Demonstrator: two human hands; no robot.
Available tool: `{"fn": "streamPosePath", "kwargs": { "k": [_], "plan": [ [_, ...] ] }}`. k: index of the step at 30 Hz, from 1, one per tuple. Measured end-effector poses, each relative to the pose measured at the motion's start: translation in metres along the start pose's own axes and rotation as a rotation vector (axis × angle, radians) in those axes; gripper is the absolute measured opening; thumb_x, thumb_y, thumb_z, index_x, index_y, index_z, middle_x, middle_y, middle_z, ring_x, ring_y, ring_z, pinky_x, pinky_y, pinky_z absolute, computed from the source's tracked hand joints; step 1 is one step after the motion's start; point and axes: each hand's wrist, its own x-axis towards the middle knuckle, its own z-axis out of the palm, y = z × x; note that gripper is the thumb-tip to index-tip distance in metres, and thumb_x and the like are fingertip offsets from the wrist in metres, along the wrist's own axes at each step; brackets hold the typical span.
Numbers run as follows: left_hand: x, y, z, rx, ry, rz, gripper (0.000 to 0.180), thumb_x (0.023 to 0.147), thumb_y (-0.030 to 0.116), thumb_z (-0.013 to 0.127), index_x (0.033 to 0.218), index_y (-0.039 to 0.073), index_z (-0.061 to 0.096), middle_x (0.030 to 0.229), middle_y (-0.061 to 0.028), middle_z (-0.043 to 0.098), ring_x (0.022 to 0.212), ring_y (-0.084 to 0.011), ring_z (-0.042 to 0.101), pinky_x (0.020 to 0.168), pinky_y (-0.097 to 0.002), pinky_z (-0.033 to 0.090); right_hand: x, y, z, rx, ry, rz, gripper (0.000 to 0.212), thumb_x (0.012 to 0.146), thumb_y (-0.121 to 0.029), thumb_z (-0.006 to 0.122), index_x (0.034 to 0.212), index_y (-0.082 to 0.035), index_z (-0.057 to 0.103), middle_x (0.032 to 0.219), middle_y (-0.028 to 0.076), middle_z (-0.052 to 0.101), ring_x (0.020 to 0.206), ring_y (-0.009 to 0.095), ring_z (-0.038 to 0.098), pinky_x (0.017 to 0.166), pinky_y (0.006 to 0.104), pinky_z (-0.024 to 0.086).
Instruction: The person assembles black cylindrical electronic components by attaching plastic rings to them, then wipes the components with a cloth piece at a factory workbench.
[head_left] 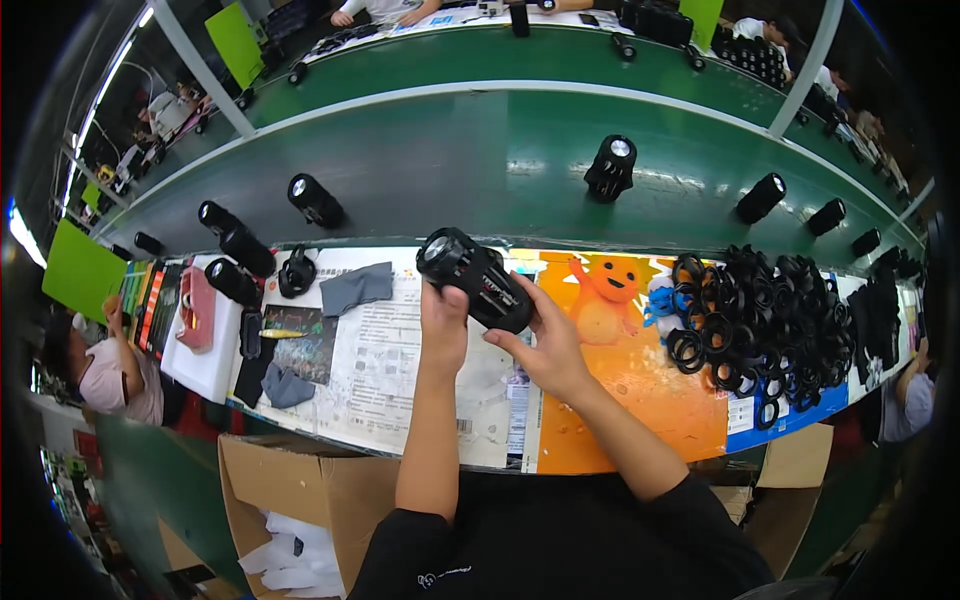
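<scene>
A black cylindrical device with slotted sides and a round silver end is held at a tilt above the worktable, its silver end toward the upper left. My left hand grips it near that end, thumb on the side facing me. Around the lower right end my right hand is closed, thumb underneath. The fingers behind the device are partly hidden. Under my hands lie a white printed sheet and an orange poster with a cartoon figure.
Black rings are heaped at the right. Similar devices stand on the green conveyor. Grey cloths, a yellow-handled tool and a pink cloth lie left. An open cardboard box stands below. Other people work nearby.
</scene>
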Motion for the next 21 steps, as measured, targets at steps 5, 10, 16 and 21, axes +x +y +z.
{"fn": "streamPosePath", "kwargs": {
  "k": [5,10,16,21],
  "plan": [
    [0.003,-0.019,0.023,-0.187,-0.014,-0.091,0.079,0.096,0.048,0.09,0.15,0.002,0.055,0.141,-0.0116,0.07,0.126,-0.0249,0.071,0.111,-0.041,0.058,0.0,0.014,-0.017,0.396,-0.035,0.108,0.08,0.101,-0.017,0.089,0.162,0.011,0.046,0.143,0.014,0.067,0.13,0.019,0.067,0.113,0.0367,0.055],
    [0.004,-0.017,0.006,0.061,-0.109,-0.248,0.068,0.09,0.014,0.093,0.147,0.001,0.058,0.133,-0.0114,0.073,0.123,-0.0233,0.072,0.109,-0.0395,0.059,-0.004,0.021,-0.034,0.397,-0.162,0.216,0.079,0.101,-0.02,0.089,0.161,0.01,0.048,0.135,0.011,0.07,0.122,0.016,0.069,0.106,0.0332,0.057],
    [0.006,-0.014,0.01,-0.071,-0.067,-0.213,0.072,0.087,0.029,0.093,0.144,0.002,0.058,0.13,-0.015,0.071,0.12,-0.0294,0.074,0.106,-0.0443,0.063,-0.003,0.016,-0.027,0.262,-0.121,0.147,0.083,0.098,-0.024,0.092,0.162,0.009,0.05,0.132,0.011,0.071,0.118,0.017,0.071,0.103,0.0332,0.058],
    [-0.001,-0.019,0.006,-0.151,-0.1,-0.243,0.074,0.089,0.032,0.09,0.147,0.004,0.055,0.133,-0.0162,0.068,0.127,-0.0328,0.07,0.113,-0.0477,0.059,-0.007,0.02,-0.024,0.166,-0.082,0.13,0.083,0.096,-0.027,0.094,0.158,0.009,0.053,0.129,0.014,0.073,0.116,0.018,0.073,0.101,0.0354,0.06]
  ]
}}
